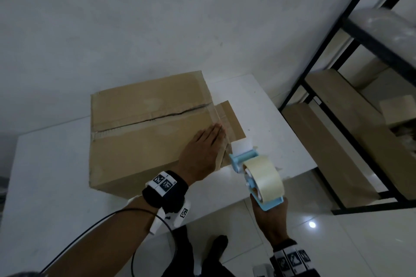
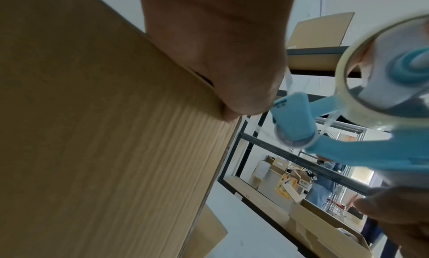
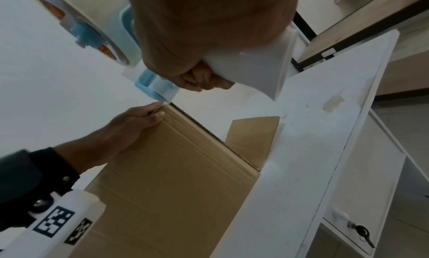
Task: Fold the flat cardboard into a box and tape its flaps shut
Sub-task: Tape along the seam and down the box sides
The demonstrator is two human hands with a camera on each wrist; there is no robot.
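A brown cardboard box (image 1: 146, 137) stands on the white table (image 1: 56, 186), its top flaps shut along a taped centre seam. My left hand (image 1: 202, 148) lies flat on the box top at its right edge, fingers straight, pressing a strip of tape there; the thumb (image 2: 232, 113) touches the box's side (image 2: 104, 142). My right hand (image 1: 270, 220) grips the handle of a blue tape dispenser (image 1: 258, 173) with a pale roll, held just off the box's near right corner. In the right wrist view the dispenser's mouth (image 3: 153, 87) nearly meets the left hand's fingertips (image 3: 157, 113).
A loose cardboard flap (image 1: 231, 119) sticks out on the table at the box's right side. A black metal rack with wooden shelves (image 1: 337, 141) stands to the right, holding cardboard boxes. The table's front has a lock with a key (image 3: 362, 232).
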